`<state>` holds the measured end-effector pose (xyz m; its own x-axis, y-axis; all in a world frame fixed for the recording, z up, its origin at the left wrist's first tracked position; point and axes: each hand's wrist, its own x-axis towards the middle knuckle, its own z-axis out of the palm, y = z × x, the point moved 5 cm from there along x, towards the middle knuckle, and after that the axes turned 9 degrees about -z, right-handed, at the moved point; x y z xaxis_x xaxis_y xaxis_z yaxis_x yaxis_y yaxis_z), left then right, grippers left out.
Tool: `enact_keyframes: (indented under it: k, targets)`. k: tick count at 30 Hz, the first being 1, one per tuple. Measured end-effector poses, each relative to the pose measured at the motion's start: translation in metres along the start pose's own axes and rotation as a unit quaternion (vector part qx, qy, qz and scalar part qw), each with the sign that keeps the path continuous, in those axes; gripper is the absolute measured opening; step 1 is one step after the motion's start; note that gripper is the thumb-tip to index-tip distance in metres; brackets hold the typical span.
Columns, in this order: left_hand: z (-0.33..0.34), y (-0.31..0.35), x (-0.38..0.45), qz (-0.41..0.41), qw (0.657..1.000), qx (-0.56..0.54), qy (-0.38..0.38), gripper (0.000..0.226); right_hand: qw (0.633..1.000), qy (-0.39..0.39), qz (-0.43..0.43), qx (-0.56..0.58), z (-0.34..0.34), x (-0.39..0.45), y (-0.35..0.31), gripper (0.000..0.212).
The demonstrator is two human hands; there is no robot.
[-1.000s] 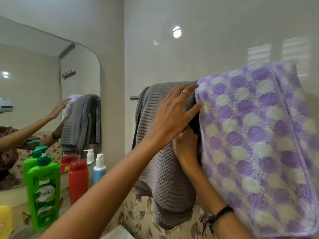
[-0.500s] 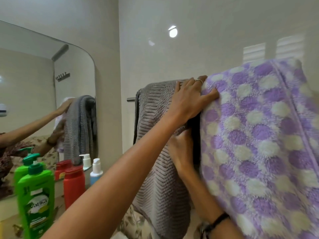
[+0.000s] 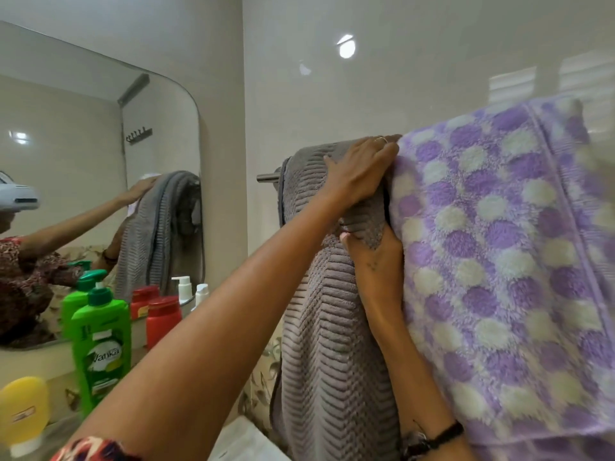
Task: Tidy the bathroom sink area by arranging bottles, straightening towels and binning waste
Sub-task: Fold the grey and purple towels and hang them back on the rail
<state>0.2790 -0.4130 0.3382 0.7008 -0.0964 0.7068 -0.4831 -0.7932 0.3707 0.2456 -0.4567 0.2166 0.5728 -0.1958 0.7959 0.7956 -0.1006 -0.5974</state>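
The grey towel [image 3: 319,327] hangs soft and limp over the rail [image 3: 268,177]; take it by its edges. Your left hand [image 3: 361,173] lies flat on its fold atop the rail, your right hand [image 3: 374,252] pinches its edge below. The purple towel [image 3: 499,261] crowds the rail's right; bottles [image 3: 101,347] stand lower left.

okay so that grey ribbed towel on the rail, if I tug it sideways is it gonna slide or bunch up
Likely bunch first: the grey ribbed towel hangs limp over the rail and already creases under the left hand. It looks thick, so probably heavy-ish, and its ribs may drag on the metal. The purple spotted towel crowds its edge and could catch.
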Motion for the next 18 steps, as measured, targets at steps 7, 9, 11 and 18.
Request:
enact_keyframes:
  k: [7,9,11,18]
  targets:
    - [-0.006,0.008,0.014,-0.030,0.996,0.071,-0.045,0.054,0.998,0.041,-0.031,-0.028,-0.014,-0.018,0.021,0.063]
    - [-0.006,0.007,0.017,-0.009,0.997,0.073,-0.027,0.051,0.999,0.034,-0.016,-0.034,-0.014,-0.014,0.025,0.060]
    - [-0.005,0.005,0.019,0.005,0.997,0.070,-0.015,0.049,1.000,0.002,0.007,-0.030,-0.008,0.002,0.020,0.066]
    - [0.001,0.012,0.029,0.025,0.989,0.146,-0.010,0.034,0.997,-0.044,0.024,-0.066,0.011,0.057,0.019,0.045]
